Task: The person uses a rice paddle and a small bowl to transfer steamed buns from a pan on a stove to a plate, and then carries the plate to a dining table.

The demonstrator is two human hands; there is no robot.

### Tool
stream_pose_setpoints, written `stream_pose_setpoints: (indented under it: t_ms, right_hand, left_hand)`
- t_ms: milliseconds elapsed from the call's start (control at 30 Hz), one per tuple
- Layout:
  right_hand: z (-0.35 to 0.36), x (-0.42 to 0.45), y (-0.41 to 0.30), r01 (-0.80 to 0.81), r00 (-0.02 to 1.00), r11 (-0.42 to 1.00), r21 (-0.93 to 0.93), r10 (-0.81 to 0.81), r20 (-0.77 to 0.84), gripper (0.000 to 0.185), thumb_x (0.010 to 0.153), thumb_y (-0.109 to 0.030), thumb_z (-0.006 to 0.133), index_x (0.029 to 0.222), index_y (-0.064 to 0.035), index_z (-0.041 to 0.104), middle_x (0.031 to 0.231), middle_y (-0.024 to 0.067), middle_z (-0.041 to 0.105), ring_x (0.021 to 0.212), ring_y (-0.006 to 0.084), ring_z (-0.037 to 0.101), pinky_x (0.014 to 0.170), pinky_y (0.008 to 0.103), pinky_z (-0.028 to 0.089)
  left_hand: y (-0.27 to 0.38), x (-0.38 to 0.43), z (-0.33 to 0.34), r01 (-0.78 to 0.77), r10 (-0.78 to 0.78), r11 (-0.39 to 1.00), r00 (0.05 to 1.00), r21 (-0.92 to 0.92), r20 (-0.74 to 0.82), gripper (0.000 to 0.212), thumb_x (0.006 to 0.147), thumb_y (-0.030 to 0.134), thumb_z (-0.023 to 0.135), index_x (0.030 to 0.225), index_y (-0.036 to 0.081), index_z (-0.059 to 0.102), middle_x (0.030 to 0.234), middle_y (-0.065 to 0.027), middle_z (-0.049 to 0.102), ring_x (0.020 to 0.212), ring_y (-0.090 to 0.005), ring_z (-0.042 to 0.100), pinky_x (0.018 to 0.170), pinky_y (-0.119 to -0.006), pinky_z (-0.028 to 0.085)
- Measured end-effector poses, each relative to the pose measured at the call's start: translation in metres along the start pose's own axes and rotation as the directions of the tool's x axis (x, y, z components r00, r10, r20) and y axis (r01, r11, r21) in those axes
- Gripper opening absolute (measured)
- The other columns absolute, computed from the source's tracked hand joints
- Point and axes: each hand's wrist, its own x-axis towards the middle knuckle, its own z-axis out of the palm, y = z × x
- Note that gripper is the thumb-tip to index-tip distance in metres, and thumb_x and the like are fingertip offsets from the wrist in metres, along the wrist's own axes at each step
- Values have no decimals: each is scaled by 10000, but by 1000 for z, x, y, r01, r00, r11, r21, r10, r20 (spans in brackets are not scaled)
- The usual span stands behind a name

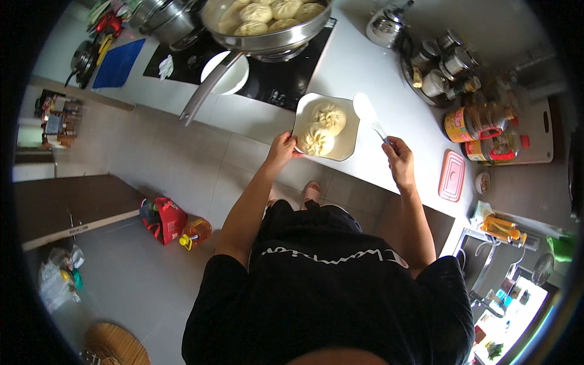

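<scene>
My left hand [282, 149] grips the near left corner of a square white dish [347, 145], thumb at its rim. Two pleated steamed buns lie in that dish, a front bun [315, 139] and a back bun [329, 117], touching each other. In my right hand [400, 160] is the handle of a white serving spoon [366, 110], its broad head pointing away from me just right of the dish. A steel pan [273, 44] holding several more buns [255, 13] sits on the hob, its long handle [207, 93] reaching toward the counter's front edge.
A white bowl [237, 75] stands under the pan handle on the black hob [273, 84]. Along the right wall are a kettle [385, 28], a tray of spice jars [433, 84], sauce bottles [474, 121] and a pink-lidded box [452, 175]. A red bag [166, 221] and an oil bottle [197, 232] stand on the floor.
</scene>
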Motion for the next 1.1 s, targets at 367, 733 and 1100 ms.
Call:
stream_pose_setpoints:
  t_ms: [367, 733, 1100]
  right_hand:
    - [154, -38, -72, 321, 836, 915, -245, -152, 528, 239, 799, -115, 609, 994, 19, 578, 692, 71, 585, 615, 111, 495, 574, 268, 417]
    - [457, -108, -140, 379, 578, 925, 16, -250, 776, 252, 803, -115, 605, 1004, 27, 553, 769, 55, 595, 712, 108, 545, 642, 237, 437]
    - [717, -75, -227, 329, 440, 943, 58, -207, 874, 275, 797, -115, 598, 1016, 46, 552, 777, 43, 582, 680, 100, 535, 610, 232, 432]
  left_hand:
    - [-34, -157, -156, -19, -57, 980, 927, -200, -370, 294, 927, 182, 367, 1082, -24, 508, 925, -107, 581, 787, -181, 606, 689, -312, 544]
    - [-54, -288, -368, -329, 59, 906, 722, -267, -690, 264, 906, 126, 370, 1031, -54, 518, 904, -112, 586, 761, -182, 613, 672, -295, 544]
    - [-16, -302, -595, -444, 0, 862, 483, -245, -876, 271, 900, 142, 380, 1019, -51, 530, 876, -104, 603, 724, -172, 620, 664, -291, 543]
